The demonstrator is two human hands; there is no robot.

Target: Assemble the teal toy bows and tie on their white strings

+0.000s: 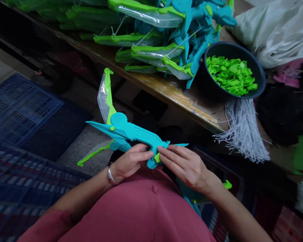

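A turquoise toy crossbow with bright green limbs lies across the front of my body, its pointed nose to the left. My left hand is closed around it near the handle, the thumb lying along its side. On the handle sits a small green plastic piece. My right hand has its fingers pressed together on the rear of the toy, against that green piece. The undersides of the fingers are hidden.
Many similar toy crossbows are stacked on a wooden table ahead. A dark bowl of small green pieces stands to their right. A bundle of white strings hangs over the edge. Blue plastic crates are at left.
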